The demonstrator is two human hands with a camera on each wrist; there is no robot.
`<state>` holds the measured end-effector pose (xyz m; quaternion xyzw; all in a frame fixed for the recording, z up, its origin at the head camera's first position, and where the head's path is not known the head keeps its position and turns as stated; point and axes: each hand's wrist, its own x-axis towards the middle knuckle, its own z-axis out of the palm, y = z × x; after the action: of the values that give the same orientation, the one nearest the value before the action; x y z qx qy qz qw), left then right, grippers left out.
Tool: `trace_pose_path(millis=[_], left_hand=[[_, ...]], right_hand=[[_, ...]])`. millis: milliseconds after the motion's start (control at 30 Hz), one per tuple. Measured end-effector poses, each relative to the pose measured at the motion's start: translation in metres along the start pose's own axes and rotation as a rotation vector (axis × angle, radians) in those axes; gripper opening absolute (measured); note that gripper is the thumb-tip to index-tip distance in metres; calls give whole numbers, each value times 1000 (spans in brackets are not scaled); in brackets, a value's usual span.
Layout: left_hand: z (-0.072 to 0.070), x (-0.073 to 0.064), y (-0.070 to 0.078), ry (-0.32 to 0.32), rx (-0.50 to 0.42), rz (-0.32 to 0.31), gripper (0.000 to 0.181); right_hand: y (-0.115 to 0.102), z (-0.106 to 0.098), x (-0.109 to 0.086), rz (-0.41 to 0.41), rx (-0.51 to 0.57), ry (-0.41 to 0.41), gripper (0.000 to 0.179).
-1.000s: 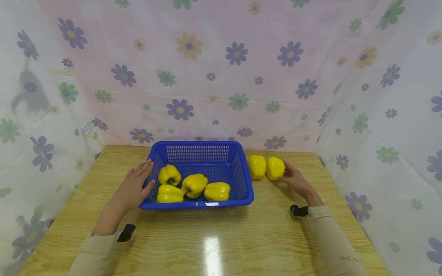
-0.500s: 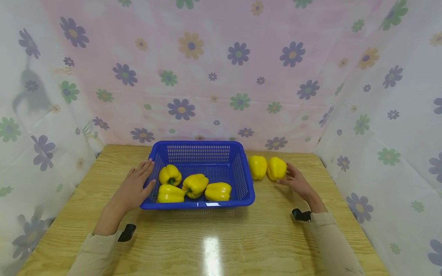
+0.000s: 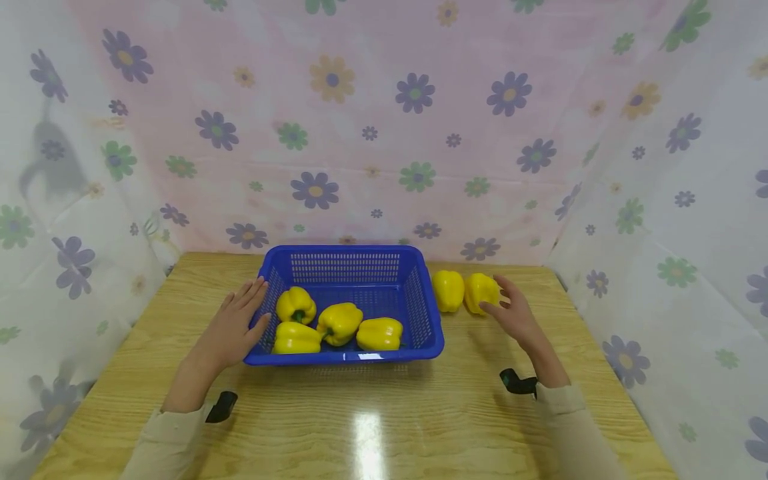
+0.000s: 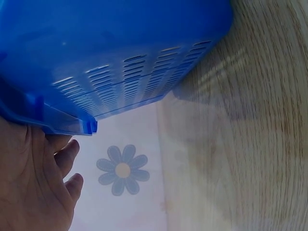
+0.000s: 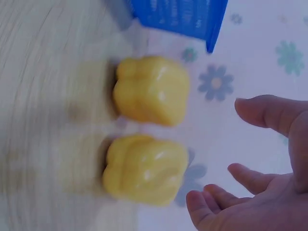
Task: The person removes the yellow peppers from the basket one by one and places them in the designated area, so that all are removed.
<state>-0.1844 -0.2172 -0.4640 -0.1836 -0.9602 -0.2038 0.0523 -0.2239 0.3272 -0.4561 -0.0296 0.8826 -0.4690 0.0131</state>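
My left hand (image 3: 231, 327) rests on the left rim of a blue plastic basket (image 3: 348, 267), its fingers straight. Several yellow bell peppers lie inside, among them one pepper (image 3: 339, 323) near the middle and another pepper (image 3: 379, 333) at the front. Right of the basket, two more peppers stand side by side on the table: the nearer-to-basket pepper (image 3: 448, 291) and the outer pepper (image 3: 480, 293). My right hand (image 3: 515, 313) hovers beside the outer one with thumb and fingers spread. In the right wrist view a gap shows between the fingers (image 5: 197, 202) and both peppers.
The wooden table (image 3: 456, 413) carries everything. A flowered cloth (image 3: 372, 153) hangs close behind the basket, with more cloth at both sides. The basket's slotted wall (image 4: 130, 72) fills the upper left wrist view.
My right hand has come off the outer pepper, lifting slightly, and its fingers have spread. That pepper has shifted slightly. The left hand and basket have stayed in place.
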Motion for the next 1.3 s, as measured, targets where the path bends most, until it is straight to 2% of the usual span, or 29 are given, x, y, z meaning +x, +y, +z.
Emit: trace_pose_path(millis=[300,600,733,900,1133,1300], left_hand=[[3,0,-3,6,-12,-3,64],[0,2,-1,2,-7,-8,62],[-2,2,1,1,1,-11,62],[-3,2,3,3,12,-13,62],[-5,4,3,-8,11,-6,62],[-6,3,4,-18,-2,-12,63]], right_hand=[[-43,31,-11,-157,55,-2,63],[-78,65,-22,-303,185,-103,54],[-86,77,-23,-318,196,-146,53],[-91,88,-21,-319,157,-211,52],[-90,99,-7,-357,113,-286,48],[-90,105,-1,-354,58,-323,48]])
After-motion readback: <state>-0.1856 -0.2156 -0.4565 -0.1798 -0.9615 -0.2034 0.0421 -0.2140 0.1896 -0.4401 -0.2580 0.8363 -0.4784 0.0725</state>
